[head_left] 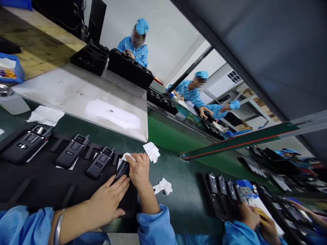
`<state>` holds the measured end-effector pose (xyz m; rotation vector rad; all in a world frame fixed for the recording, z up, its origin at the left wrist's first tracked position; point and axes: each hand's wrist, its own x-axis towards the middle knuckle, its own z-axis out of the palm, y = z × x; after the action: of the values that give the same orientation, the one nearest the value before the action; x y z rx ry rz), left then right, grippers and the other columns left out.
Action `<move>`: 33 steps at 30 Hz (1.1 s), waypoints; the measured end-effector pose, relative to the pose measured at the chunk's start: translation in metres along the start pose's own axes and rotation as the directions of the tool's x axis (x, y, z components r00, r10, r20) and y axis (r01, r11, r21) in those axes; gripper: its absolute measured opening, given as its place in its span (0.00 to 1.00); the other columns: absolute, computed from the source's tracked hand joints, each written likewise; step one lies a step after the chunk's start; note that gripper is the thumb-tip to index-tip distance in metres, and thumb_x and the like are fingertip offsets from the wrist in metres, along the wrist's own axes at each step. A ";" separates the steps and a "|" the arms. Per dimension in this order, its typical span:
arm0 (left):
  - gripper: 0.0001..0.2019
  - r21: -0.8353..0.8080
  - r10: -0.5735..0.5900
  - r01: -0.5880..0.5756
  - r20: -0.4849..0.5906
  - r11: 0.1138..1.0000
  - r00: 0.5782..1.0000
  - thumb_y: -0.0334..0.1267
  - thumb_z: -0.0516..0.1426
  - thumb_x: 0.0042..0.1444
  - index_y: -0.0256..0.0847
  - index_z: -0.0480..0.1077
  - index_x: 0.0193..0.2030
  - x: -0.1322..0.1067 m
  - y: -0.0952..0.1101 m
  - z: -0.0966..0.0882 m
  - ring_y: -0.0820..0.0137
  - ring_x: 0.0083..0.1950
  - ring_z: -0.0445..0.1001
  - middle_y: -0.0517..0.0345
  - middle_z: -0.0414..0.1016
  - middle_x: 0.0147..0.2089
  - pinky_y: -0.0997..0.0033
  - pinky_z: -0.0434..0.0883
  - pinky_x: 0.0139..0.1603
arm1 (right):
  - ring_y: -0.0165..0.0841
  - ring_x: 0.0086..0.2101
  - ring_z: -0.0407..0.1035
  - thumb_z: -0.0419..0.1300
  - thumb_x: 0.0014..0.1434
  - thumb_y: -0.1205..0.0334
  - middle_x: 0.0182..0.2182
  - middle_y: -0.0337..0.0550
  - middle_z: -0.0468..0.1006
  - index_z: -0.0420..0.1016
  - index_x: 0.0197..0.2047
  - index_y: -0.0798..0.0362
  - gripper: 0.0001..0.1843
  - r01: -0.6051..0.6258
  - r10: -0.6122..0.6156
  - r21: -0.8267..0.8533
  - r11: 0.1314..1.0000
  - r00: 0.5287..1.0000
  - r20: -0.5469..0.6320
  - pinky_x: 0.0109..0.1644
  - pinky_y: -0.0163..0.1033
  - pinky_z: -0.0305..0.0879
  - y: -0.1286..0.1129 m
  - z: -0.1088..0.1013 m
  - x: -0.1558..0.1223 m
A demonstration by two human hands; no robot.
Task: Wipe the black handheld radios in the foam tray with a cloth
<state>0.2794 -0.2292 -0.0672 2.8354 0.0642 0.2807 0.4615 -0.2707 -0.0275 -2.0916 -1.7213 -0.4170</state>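
A dark walkie-talkie-like handset lies in the black foam tray in front of me, partly hidden by my hands. My left hand rests stretched fingers on its lower end, with the thumb apart. Bent over its upper end, my right hand presses a white wipe against it; only part of the wipe shows. To the left, similar handsets lie back side up: one nearby, another and a larger-looking one. White paper shows beneath some of them.
Crumpled wipes lie on the green bench, one beyond my right hand and another beside it. A pale metal plate lies ahead. At right, a co-worker's hands work by another handset tray. A green beam slants above.
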 end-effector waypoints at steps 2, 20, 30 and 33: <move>0.39 0.000 0.011 -0.011 0.009 1.000 1.000 0.62 0.53 0.62 0.34 0.60 0.71 0.000 -0.001 -0.003 0.55 0.74 0.56 0.43 0.57 0.73 0.53 0.52 0.72 | 0.37 0.43 0.62 0.56 0.63 0.72 0.41 0.41 0.78 0.80 0.49 0.43 0.18 0.034 -0.034 -0.009 0.999 0.999 0.024 0.60 0.51 0.53 0.006 -0.003 -0.004; 0.34 -0.066 -0.022 0.029 0.106 0.997 0.994 0.42 0.59 0.59 0.40 0.57 0.72 0.002 -0.004 -0.004 0.58 0.75 0.53 0.51 0.51 0.75 0.53 0.54 0.74 | 0.39 0.44 0.64 0.57 0.60 0.73 0.42 0.40 0.78 0.78 0.53 0.41 0.22 -0.046 0.053 -0.092 0.995 0.996 0.074 0.67 0.64 0.37 0.010 -0.014 -0.004; 0.36 -0.080 -0.019 0.025 0.076 0.997 0.997 0.40 0.60 0.57 0.40 0.57 0.72 0.000 -0.004 0.001 0.58 0.76 0.50 0.51 0.50 0.76 0.53 0.54 0.74 | 0.40 0.44 0.64 0.54 0.58 0.76 0.40 0.43 0.77 0.78 0.51 0.43 0.24 -0.167 0.172 -0.190 0.967 0.985 0.006 0.66 0.67 0.38 0.025 -0.036 -0.042; 0.35 -0.070 -0.004 0.008 0.053 0.998 0.999 0.40 0.60 0.58 0.39 0.57 0.72 -0.001 -0.005 0.002 0.58 0.76 0.51 0.51 0.51 0.76 0.55 0.52 0.75 | 0.40 0.45 0.64 0.55 0.59 0.75 0.41 0.42 0.78 0.78 0.52 0.42 0.24 -0.116 0.120 -0.135 0.984 0.993 0.021 0.67 0.67 0.34 0.019 -0.025 -0.020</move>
<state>0.2790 -0.2254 -0.0710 2.7706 0.0510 0.2020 0.4765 -0.3032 -0.0177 -2.2911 -1.6149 -0.4801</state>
